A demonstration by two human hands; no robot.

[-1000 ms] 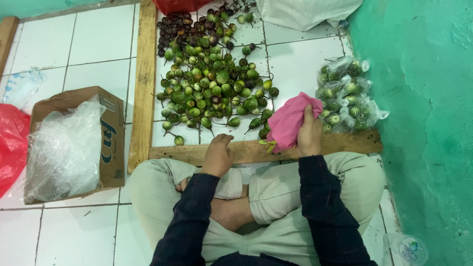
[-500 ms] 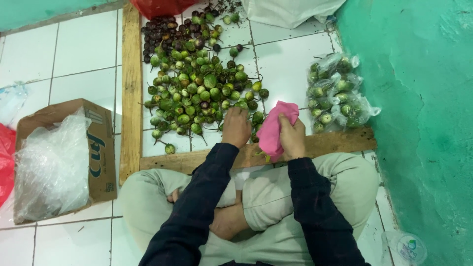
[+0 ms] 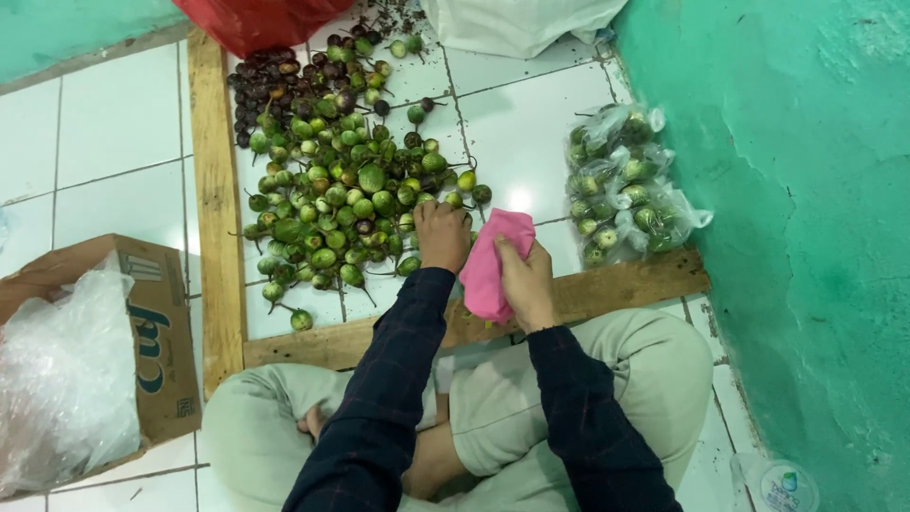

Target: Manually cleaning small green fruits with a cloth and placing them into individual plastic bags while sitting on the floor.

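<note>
The right hand (image 3: pixel 527 283) held a pink cloth (image 3: pixel 491 261) over the wooden frame (image 3: pixel 626 284), its fingers closed around the cloth's right edge. The left hand (image 3: pixel 442 234) rested at the near edge of the pile of green fruits (image 3: pixel 346 204), fingers curled down among them — whether they gripped a fruit could not be told. Against half a second earlier, the left hand sat slightly further into the pile and the cloth hung lower, just beside that hand; a second earlier the left hand had been back on the frame and the cloth well to the right. Bagged green fruits (image 3: pixel 626 185) lay near the green wall (image 3: pixel 806 237). A cardboard box (image 3: pixel 156 322) stood on the tiled floor (image 3: pixel 104 142).
</note>
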